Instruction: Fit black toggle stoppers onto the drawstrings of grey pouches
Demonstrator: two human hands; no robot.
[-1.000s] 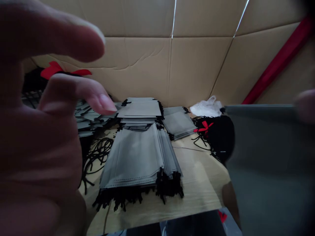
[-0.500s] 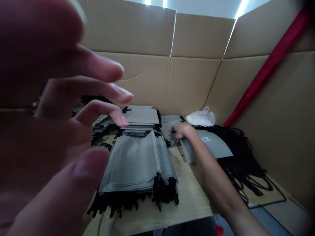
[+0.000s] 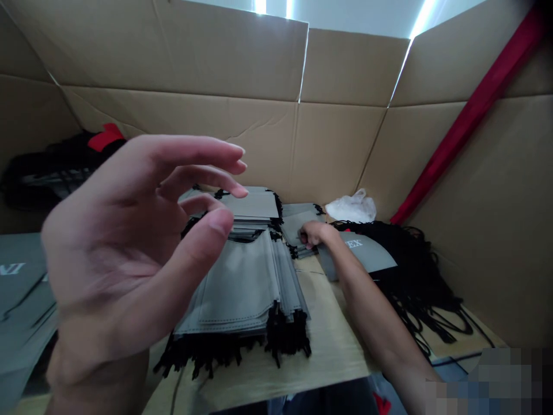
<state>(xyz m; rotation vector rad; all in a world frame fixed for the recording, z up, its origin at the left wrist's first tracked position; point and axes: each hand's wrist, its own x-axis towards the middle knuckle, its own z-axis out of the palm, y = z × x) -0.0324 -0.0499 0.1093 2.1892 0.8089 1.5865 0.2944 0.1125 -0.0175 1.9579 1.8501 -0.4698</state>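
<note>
My left hand (image 3: 142,253) is raised close to the camera at the left, its fingers curved and apart from the thumb, with nothing in it. Behind it lies a stack of grey drawstring bags (image 3: 242,282), black cord ends hanging along its near edge. Farther right, my right hand (image 3: 317,233) has its fingers closed at the left edge of a grey drawstring bag (image 3: 371,253) with white letters "EX". My wrist covers part of that bag, and the fingertips are partly hidden. Just beyond this hand are more grey bags (image 3: 298,219).
Another bag stack (image 3: 253,204) stands at the back. Black cords (image 3: 415,259) spread over the table's right side, near a white plastic bag (image 3: 352,206). Printed grey bags (image 3: 21,288) lie at left, below a dark heap (image 3: 52,167). Cardboard walls (image 3: 242,63) enclose the table (image 3: 332,334).
My left hand has drawn away from the camera, uncovering the left side of the table. The lettered bag has shifted slightly left under my right wrist; the right hand has barely moved.
</note>
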